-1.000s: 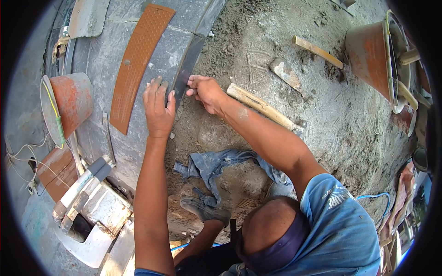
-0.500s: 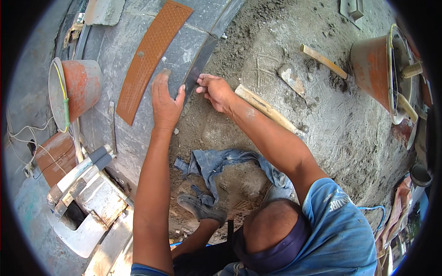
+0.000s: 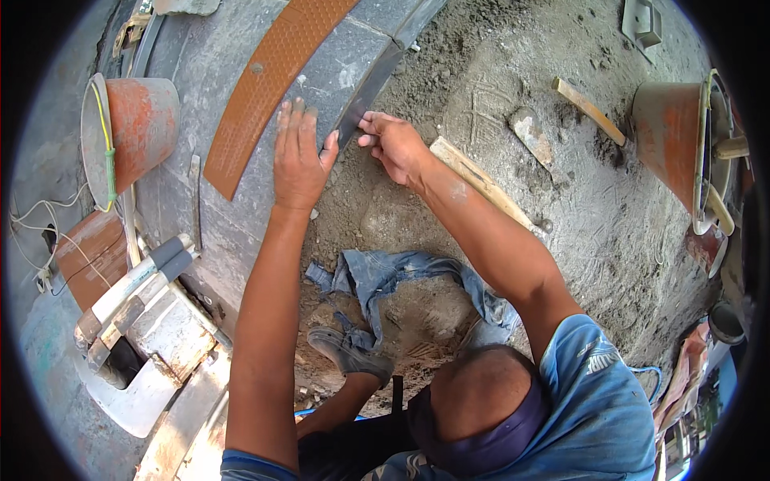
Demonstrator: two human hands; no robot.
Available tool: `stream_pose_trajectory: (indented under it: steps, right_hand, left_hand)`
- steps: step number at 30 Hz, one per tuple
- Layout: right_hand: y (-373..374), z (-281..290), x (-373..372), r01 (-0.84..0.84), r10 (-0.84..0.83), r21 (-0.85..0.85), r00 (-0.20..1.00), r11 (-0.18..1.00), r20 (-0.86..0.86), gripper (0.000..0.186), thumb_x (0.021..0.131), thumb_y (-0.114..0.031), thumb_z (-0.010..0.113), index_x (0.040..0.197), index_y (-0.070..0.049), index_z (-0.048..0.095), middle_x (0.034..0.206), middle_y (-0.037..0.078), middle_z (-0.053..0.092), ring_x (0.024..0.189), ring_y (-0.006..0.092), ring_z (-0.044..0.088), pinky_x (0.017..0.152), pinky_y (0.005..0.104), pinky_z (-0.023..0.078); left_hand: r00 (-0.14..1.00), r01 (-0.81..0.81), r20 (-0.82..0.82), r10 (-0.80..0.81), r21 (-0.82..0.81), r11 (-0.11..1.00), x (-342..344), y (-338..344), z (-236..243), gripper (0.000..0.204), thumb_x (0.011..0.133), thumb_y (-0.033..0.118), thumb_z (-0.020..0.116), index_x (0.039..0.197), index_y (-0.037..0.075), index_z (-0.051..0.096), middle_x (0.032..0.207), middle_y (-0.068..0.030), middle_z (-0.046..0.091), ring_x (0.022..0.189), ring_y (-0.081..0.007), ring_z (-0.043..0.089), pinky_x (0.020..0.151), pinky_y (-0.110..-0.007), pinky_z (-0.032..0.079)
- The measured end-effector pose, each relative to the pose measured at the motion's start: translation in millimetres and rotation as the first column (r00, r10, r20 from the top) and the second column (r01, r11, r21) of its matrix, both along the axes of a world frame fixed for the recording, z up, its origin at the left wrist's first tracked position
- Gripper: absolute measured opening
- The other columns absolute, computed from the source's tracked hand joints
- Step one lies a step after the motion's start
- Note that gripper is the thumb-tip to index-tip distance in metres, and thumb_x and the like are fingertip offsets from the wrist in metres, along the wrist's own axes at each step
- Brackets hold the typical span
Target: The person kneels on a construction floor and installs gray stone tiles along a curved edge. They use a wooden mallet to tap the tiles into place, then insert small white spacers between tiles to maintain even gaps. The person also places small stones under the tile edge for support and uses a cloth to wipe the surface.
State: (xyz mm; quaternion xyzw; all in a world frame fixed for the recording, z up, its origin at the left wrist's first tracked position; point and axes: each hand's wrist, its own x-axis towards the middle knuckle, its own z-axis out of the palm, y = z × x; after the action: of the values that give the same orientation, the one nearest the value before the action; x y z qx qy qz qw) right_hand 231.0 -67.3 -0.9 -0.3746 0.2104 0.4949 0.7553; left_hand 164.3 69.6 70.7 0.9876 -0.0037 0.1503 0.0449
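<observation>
Left hand (image 3: 300, 156): flat, palm down, fingers extended and together, just left of the dark kerb edge (image 3: 370, 92). Right hand (image 3: 395, 146): fingertips pinched at that edge. Both forearms extended.

On the ground (image 3: 513, 240), a bucket (image 3: 132, 128) lies left of the curved paving strip (image 3: 269, 84), a wooden stick (image 3: 481, 180) and a second bucket (image 3: 670, 136) lie right, and a cloth (image 3: 401, 276) lies nearer the person.

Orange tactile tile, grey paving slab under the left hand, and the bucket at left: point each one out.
orange tactile tile (image 3: 269, 88), head view, middle of its studded face.
grey paving slab (image 3: 345, 68), head view, bare top beside the tile.
bucket (image 3: 144, 120), head view, its rust-coloured side wall.
</observation>
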Motion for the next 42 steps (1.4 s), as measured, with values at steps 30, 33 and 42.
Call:
stream_pose_trajectory:
  steps: [30, 33, 42]
  right_hand:
    - [2.2, -11.7, -4.2, -0.038, 0.048, -0.061, 0.985, 0.997, 0.167, 0.018, 0.088, -0.016, 0.048, 0.097, -0.003, 0.058, 0.074, 0.006, 0.063, 0.059, 0.0101, 0.040, 0.060, 0.0246, 0.036]
    - [0.2, -10.8, -1.0, -0.082, 0.095, -0.093, 0.984, 0.992, 0.152, 0.019, 0.088, -0.016, 0.048, 0.097, -0.003, 0.058, 0.075, 0.006, 0.063, 0.060, 0.0101, 0.039, 0.061, 0.0247, 0.036]
    - [-2.3, -7.1, -0.5, -0.007, 0.008, -0.015, 0.998, 1.000, 0.059, 0.011, 0.083, -0.007, 0.050, 0.090, -0.003, 0.058, 0.076, 0.008, 0.060, 0.062, 0.0114, 0.048, 0.054, 0.0245, 0.036]
  left_hand:
    - [0.986, 0.048, -0.158, -0.054, -0.045, 0.998, -2.7, 9.5, 19.8, 0.056, 0.075, 0.023, 0.068, 0.123, 0.002, 0.046, 0.120, -0.0203, 0.053, 0.114, -0.0364, 0.050, 0.093, -0.040, 0.042]
    - [0.982, 0.054, -0.176, -0.064, -0.060, 0.997, -2.0, 10.0, 15.7, 0.056, 0.074, 0.022, 0.068, 0.123, 0.004, 0.046, 0.119, -0.0204, 0.054, 0.113, -0.0365, 0.051, 0.093, -0.040, 0.043]
    - [0.990, 0.047, -0.132, -0.055, -0.059, 0.997, -1.1, 6.7, 10.2, 0.057, 0.070, 0.016, 0.067, 0.122, 0.003, 0.046, 0.123, -0.0211, 0.051, 0.120, -0.0382, 0.044, 0.097, -0.043, 0.040]
